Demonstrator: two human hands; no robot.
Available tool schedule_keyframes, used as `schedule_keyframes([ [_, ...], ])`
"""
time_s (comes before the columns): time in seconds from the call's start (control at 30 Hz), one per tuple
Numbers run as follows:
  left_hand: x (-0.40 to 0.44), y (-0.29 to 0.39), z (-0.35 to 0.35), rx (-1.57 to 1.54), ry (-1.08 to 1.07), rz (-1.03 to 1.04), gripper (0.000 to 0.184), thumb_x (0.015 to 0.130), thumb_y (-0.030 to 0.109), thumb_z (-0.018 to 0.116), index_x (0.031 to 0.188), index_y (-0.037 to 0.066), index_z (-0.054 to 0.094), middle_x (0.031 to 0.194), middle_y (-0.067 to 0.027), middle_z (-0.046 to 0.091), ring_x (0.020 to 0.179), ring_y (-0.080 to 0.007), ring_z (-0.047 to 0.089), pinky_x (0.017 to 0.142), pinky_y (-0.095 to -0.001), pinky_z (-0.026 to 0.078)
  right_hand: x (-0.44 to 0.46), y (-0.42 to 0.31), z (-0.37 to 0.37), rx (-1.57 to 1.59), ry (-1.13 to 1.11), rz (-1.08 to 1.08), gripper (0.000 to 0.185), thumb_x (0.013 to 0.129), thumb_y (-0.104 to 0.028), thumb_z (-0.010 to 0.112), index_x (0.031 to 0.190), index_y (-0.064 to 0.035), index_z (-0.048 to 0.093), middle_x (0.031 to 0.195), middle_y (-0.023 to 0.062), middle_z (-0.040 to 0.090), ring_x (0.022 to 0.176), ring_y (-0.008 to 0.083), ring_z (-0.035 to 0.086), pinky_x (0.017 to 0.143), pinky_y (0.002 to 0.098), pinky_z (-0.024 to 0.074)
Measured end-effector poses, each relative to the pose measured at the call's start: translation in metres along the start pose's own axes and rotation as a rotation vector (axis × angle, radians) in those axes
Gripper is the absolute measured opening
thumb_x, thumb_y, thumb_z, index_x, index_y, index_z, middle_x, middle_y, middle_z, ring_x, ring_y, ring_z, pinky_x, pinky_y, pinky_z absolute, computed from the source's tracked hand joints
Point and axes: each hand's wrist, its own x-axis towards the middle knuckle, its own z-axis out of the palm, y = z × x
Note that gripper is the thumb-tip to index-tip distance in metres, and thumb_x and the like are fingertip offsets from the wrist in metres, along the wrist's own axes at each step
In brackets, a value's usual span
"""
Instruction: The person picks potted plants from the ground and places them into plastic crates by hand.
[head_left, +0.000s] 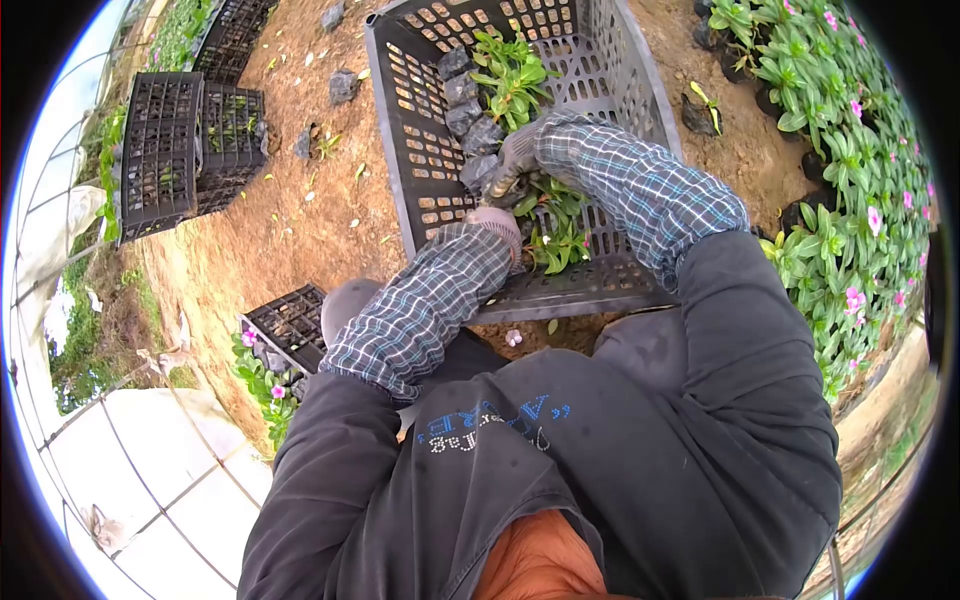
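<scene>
A black plastic crate (655, 85) lies in front of me with its slotted walls around both hands. Along its left side, several dark-bagged seedlings (462, 90) lie on their sides in a row, leaves (510, 75) pointing right. My right hand (518, 160), in a dark glove, reaches in with fingers curled down beside the nearest bags; what they grip, if anything, is hidden. My left hand (497, 225), in a pinkish-grey glove, is just below it at the crate's near left corner, its fingers mostly hidden. Leafy plants with small flowers (560, 240) lie right of the hands.
Dense pink-flowered plants (850, 130) stand on the right. More black crates (160, 150) are at the upper left, and a smaller crate (288, 325) with plants is by my left knee. Loose dark bags (343, 86) and fallen leaves dot the soil (310, 220).
</scene>
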Motion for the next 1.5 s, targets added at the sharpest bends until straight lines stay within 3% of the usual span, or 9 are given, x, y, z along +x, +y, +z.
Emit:
schedule_keyframes([
  [0.2,0.019,-0.011,0.026,-0.058,0.024,0.287,0.046,0.068,0.025,0.071,0.109,0.006,0.059,0.113,-0.0120,0.057,0.097,-0.0259,0.059,0.069,-0.0392,0.052,0.021,-0.012,0.023,0.027,0.075,-0.056,0.064,0.069,-0.054,0.064,0.100,0.0009,0.061,0.098,0.0165,0.062,0.087,0.0292,0.060,0.076,0.0374,0.0468],
  [0.3,0.022,0.004,0.032,0.311,0.088,0.198,0.038,0.068,0.024,0.072,0.101,0.008,0.064,0.108,-0.0121,0.059,0.094,-0.0258,0.060,0.068,-0.0387,0.052,0.022,-0.018,0.030,0.015,0.084,-0.082,0.064,0.070,-0.055,0.063,0.100,0.0017,0.061,0.098,0.0175,0.062,0.088,0.0297,0.060,0.076,0.0377,0.0467],
  [0.67,0.053,-0.001,0.031,-0.133,-0.274,0.038,0.035,0.071,0.032,0.069,0.101,0.016,0.066,0.102,-0.0064,0.063,0.088,-0.0220,0.062,0.071,-0.0418,0.051,0.014,-0.047,0.045,-0.136,0.051,-0.110,0.063,0.075,-0.052,0.058,0.098,0.0067,0.059,0.098,0.0238,0.059,0.094,0.0328,0.058,0.080,0.0392,0.0467],
  [0.9,0.038,0.006,0.040,-0.031,-0.088,0.090,0.035,0.073,0.035,0.066,0.104,0.018,0.064,0.104,-0.0035,0.062,0.090,-0.0209,0.061,0.072,-0.0417,0.050,0.040,-0.074,0.048,-0.375,-0.154,-0.012,0.040,0.078,-0.033,0.057,0.102,-0.0014,0.062,0.104,0.0181,0.060,0.096,0.0274,0.059,0.080,0.0374,0.0475],
  [1.17,0.020,-0.003,0.027,-0.013,-0.002,0.141,0.034,0.076,0.034,0.062,0.107,0.019,0.063,0.106,-0.0021,0.061,0.092,-0.0207,0.060,0.074,-0.0423,0.050,0.042,-0.070,0.068,-0.229,0.051,0.046,0.031,0.084,-0.027,0.049,0.109,-0.0131,0.061,0.110,0.0112,0.060,0.106,0.0228,0.054,0.090,0.0347,0.0429],
  [1.37,-0.082,-0.023,-0.024,0.104,0.122,0.236,0.034,0.078,0.034,0.060,0.109,0.020,0.061,0.107,-0.0010,0.061,0.094,-0.0205,0.060,0.075,-0.0427,0.050,0.011,-0.066,0.034,-0.125,-0.062,-0.023,0.048,0.080,-0.048,0.053,0.110,-0.0102,0.059,0.110,0.0123,0.059,0.101,0.0272,0.056,0.087,0.0366,0.0447],
  [1.4,-0.128,-0.036,-0.049,0.132,0.197,0.283,0.034,0.078,0.033,0.060,0.109,0.020,0.061,0.107,-0.0008,0.061,0.094,-0.0205,0.060,0.075,-0.0428,0.050,0.053,-0.023,0.082,-0.030,0.482,-0.323,0.049,0.077,-0.052,0.054,0.112,-0.0178,0.059,0.113,0.0109,0.057,0.104,0.0240,0.055,0.087,0.0349,0.0426],
  [1.47,-0.132,-0.071,-0.027,0.137,0.566,0.262,0.030,0.085,0.030,0.048,0.112,0.021,0.059,0.109,-0.0029,0.060,0.093,-0.0228,0.060,0.078,-0.0431,0.049,0.033,-0.047,0.074,-0.061,0.388,-0.198,0.045,0.079,-0.048,0.053,0.112,-0.0174,0.059,0.110,0.0102,0.059,0.102,0.0239,0.056,0.085,0.0347,0.0439],
  [1.5,-0.047,-0.072,-0.048,0.521,0.005,0.006,0.032,0.088,0.030,0.040,0.110,0.017,0.060,0.104,-0.0079,0.061,0.093,-0.0259,0.060,0.082,-0.0397,0.048,0.019,-0.061,0.055,-0.115,0.310,-0.071,0.041,0.081,-0.044,0.052,0.111,-0.0171,0.059,0.108,0.0095,0.060,0.100,0.0239,0.057,0.082,0.0345,0.0452],
])
